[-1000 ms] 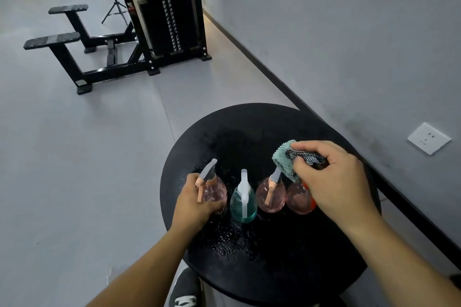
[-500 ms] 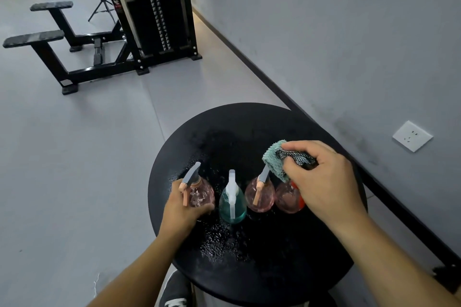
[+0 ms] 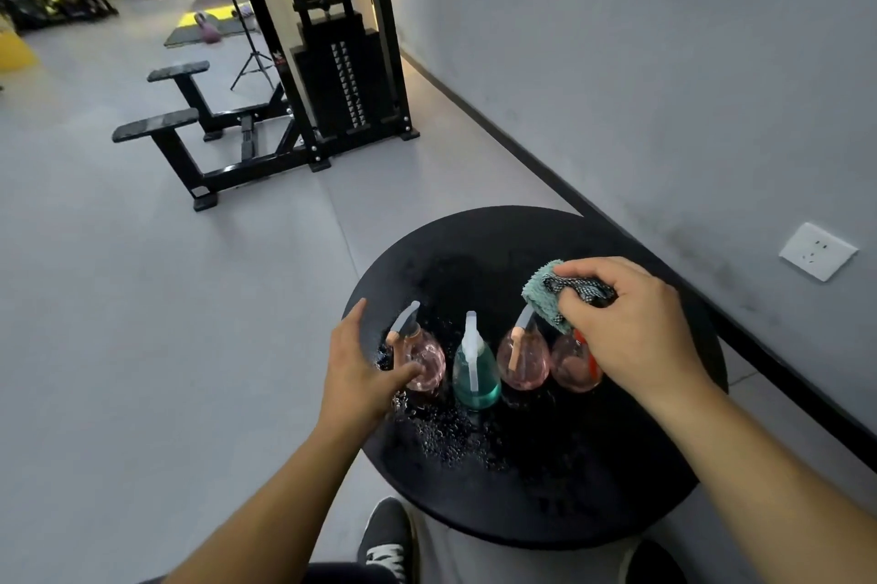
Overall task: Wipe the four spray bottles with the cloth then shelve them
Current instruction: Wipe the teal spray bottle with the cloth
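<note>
1. Nearest me, my left hand (image 3: 358, 370) is spread loosely at the table's (image 3: 545, 512) left edge, thumb touching the leftmost pink bottle (image 3: 424, 360), gripping nothing.
2. The four bottles stand upright in a row across the lower centre of the frame; the teal bottle (image 3: 476, 374) is second from left.
3. Farther right, my right hand (image 3: 631, 332) pinches the cloth (image 3: 545, 296) over the rightmost bottle (image 3: 572, 367), so I judge that one gets wiped first.
</note>
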Demonstrator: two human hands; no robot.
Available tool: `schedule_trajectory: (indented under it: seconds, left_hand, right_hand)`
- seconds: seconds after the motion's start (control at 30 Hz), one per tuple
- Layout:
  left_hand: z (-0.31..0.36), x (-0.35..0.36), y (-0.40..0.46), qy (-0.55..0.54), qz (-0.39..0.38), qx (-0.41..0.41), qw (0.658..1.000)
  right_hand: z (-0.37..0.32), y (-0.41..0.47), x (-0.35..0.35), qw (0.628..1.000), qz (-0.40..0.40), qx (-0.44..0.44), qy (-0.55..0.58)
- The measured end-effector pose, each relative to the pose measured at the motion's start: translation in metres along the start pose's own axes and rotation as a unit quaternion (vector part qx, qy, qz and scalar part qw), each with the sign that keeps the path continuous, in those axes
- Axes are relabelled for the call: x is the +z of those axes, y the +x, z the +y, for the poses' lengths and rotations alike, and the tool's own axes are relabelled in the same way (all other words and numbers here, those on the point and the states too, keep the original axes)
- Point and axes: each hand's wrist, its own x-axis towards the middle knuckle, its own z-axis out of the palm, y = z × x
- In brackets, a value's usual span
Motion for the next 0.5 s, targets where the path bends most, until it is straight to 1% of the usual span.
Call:
schedule_trajectory:
  seconds: [0.1,0.2,0.4,0.43,0.5]
  left_hand:
    - [0.012,-0.006,-0.013,0.034,0.023,0.046,0.998]
    - [0.025,0.005,-0.025,0.055,0.041,0.07,0.995]
    - [0.049,0.036,-0.028,0.044,0.034,0.066,0.996]
    - [0.051,0.039,-0.025,0.037,0.026,0.059,0.997]
    - [0.049,0.046,-0.018,0.024,-0.019,0.034,0.999]
  right_hand:
    - [-0.001,-0.008,-0.007,1.0,0.003,-0.001,0.002]
    - [-0.002,-0.016,-0.012,1.0,-0.002,0.0,0.005]
    - [0.004,-0.022,-0.018,1.0,-0.009,0.0,0.0]
    - [0.005,-0.021,-0.02,1.0,-0.01,0.004,-0.002]
    - [0.008,-0.018,-0.022,1.0,-0.007,0.008,-0.008]
